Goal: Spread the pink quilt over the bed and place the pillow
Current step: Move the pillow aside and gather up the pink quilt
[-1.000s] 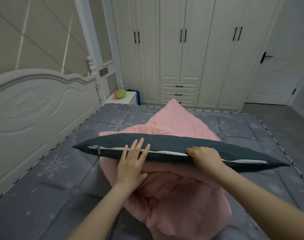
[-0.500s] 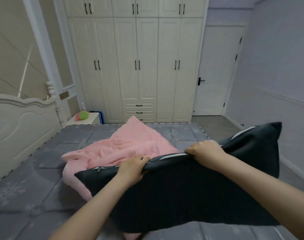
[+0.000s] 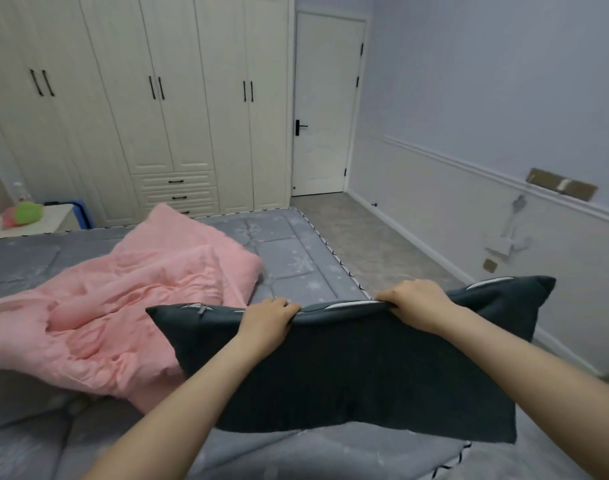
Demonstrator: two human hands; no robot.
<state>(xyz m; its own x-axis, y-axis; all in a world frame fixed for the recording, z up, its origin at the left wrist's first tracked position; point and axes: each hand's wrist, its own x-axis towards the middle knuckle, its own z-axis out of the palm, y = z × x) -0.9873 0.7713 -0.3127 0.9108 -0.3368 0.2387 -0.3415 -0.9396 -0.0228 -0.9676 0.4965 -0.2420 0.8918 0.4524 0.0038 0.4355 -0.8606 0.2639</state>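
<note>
Head camera looks down on a dark teal pillow (image 3: 348, 368) held up over the near corner of the bed (image 3: 296, 258), its long axis running crosswise from left to right, with the zippered top edge uppermost and the body hanging below it. Both grips are clenched on that top edge: the left hand (image 3: 266, 322) curls over it toward the pillow's middle-left, and the right hand (image 3: 417, 301) clamps it toward the right, fingers folded over the seam. The cover looks like a plush, faintly ribbed fabric, soft and limp, with a pale strip showing along the zipper. The pink quilt (image 3: 123, 292) lies to the left of the pillow and beyond it, bunched in a crumpled, puffy heap on the grey quilted mattress with its snowflake print, one corner pointing toward the cream wardrobe (image 3: 150, 98). The left hand is the nearer one to the quilt. By my reading, the quilt is not yet spread, so the pillow probably needs setting aside, away from the heap.
</note>
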